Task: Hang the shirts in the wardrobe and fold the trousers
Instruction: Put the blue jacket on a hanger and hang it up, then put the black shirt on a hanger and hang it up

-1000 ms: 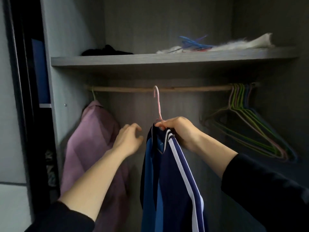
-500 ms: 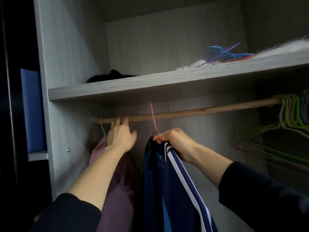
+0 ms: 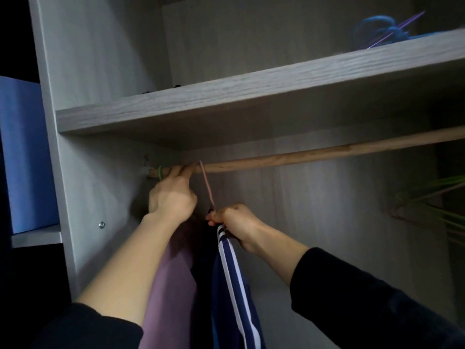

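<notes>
The grip of the right hand (image 3: pixel 232 222) is clamped, fingers curled tight, on the neck of the pink hanger (image 3: pixel 206 183), right where it meets the collar of the navy shirt (image 3: pixel 234 293). From that fist the hanger's thin hook runs up toward 11 o'clock and lies over the wooden rail (image 3: pixel 314 156). The navy shirt, edged with white stripes, drops from the fist toward 6 o'clock and out of the bottom of the view, inside the wardrobe (image 3: pixel 83 185).

At 9 o'clock of the right hand, near it but apart, the left hand (image 3: pixel 171 200) is raised with its back to the camera. Its fingers (image 3: pixel 180 170) bend up onto the rail and touch it just beside the pink hook. Whether this grip closes round the rail cannot be told.

A mauve shirt (image 3: pixel 171 293) hangs under the left forearm, just beside the navy one. A green hook (image 3: pixel 159 171) sits on the rail at 9 o'clock of the left fingers, close to the rail's end at the side wall. What hangs from it is hidden by the hand.

At 12 o'clock a grey shelf (image 3: pixel 251 96) spans the wardrobe, with a tangle of blue hangers (image 3: pixel 377 28) on it toward 1 o'clock. At 3 o'clock a blurred bundle of green and pink hangers (image 3: pixel 437 207) hangs. At 9 o'clock, outside the side wall, stands a blue panel (image 3: pixel 22 152). Black sleeves (image 3: pixel 364 311) cover both arms.
</notes>
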`<state>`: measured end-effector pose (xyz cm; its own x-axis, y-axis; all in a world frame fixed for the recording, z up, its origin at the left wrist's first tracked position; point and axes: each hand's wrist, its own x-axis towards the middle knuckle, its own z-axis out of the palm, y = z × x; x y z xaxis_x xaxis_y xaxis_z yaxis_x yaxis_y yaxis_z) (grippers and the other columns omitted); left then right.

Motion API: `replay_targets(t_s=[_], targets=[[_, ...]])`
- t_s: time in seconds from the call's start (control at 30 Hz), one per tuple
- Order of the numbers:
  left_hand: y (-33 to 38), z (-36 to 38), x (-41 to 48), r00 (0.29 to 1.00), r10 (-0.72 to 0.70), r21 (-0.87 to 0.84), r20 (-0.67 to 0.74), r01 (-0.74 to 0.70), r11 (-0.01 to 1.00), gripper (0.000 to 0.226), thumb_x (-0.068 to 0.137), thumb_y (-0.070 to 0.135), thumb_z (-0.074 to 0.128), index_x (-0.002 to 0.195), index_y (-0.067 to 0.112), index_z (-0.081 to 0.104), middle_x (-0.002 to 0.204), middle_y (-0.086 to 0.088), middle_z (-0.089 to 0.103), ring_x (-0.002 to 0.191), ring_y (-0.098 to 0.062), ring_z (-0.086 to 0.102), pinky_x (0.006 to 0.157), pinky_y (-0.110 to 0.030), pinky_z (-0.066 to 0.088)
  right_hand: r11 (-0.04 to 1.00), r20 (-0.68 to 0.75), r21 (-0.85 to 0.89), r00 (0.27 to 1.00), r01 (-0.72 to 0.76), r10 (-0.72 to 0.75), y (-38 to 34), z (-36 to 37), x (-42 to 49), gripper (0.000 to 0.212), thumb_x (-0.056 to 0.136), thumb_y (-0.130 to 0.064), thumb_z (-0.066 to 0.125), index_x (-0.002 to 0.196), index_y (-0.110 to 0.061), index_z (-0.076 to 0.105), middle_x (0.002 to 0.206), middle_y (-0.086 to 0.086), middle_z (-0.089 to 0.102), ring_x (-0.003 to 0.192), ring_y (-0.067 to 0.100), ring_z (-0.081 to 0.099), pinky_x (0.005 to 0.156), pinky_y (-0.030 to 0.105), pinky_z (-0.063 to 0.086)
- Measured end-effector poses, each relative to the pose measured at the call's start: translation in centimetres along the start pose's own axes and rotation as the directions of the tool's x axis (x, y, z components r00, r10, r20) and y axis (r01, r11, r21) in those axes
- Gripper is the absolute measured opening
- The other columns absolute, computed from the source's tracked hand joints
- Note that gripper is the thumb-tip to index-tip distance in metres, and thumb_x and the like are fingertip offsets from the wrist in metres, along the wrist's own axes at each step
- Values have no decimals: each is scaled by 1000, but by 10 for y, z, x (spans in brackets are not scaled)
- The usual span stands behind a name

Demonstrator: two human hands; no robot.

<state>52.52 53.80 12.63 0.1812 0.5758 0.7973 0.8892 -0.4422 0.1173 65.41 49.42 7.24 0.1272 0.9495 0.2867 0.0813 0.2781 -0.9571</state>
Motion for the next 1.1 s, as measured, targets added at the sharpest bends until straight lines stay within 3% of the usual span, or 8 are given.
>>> replay_targets(t_s=[0.27,0.37,0.47,0.57,0.7,0.77,0.97,1.1], targets=[[-2,2,0,1000,-24,-57,-7,23,998,52,95,24,40,146,31,33,151,2,34,126,-33,45,99,-41,42,989,71,-129,996,72,-63,12,7,2,32,94,-18,62,106,11,66,71,1,57,52,-3,50,44,5,37],[-3,2,4,999,-10,-82,50,14,997,51,97,28,40,147,26,32,155,-1,29,137,-27,34,109,-37,33,976,48,-185,993,113,-106,17,-4,-6,28,93,-30,62,88,-4,71,63,-11,60,58,-5,53,51,2,37],[6,-1,4,991,-26,-196,128,51,979,52,98,29,42,147,17,30,154,-10,28,139,-28,29,111,-33,26,937,-29,-314,985,151,-169,21,-33,-18,29,93,-29,62,87,-3,71,76,0,65,73,5,56,61,15,41],[32,-1,-6,998,-65,-291,26,70,954,55,96,25,46,147,12,30,154,-14,25,141,-29,25,113,-36,23,873,-88,-463,972,151,-216,22,-77,-33,24,90,-22,65,96,1,71,86,8,66,80,12,57,70,22,42],[98,7,-19,996,47,-317,-73,-67,946,55,95,22,46,147,14,29,156,-8,23,143,-26,22,115,-35,20,793,-195,-603,947,91,-256,12,-142,-60,18,88,-15,66,98,-1,70,80,4,61,71,11,54,56,15,38],[135,16,-22,985,159,-296,-74,-174,939,54,94,21,47,146,14,33,155,-9,26,140,-28,26,113,-34,21,752,-251,-658,928,45,-275,7,-173,-75,18,88,-18,65,101,-6,70,84,3,62,79,14,56,61,19,39],[234,44,-21,935,354,-294,-13,-342,893,58,94,26,45,148,19,26,158,-8,17,145,-28,10,119,-40,4,469,-290,-875,902,-115,-319,-6,-256,-123,29,89,-25,59,115,-14,65,109,5,61,100,22,61,84,34,51],[276,54,-11,930,367,-241,-22,-361,901,58,92,38,31,149,25,26,152,-5,31,139,-31,21,116,-46,7,249,-294,-947,866,-206,-405,-20,-304,-148,21,84,-25,61,101,-13,67,103,5,59,101,27,59,81,33,49]])
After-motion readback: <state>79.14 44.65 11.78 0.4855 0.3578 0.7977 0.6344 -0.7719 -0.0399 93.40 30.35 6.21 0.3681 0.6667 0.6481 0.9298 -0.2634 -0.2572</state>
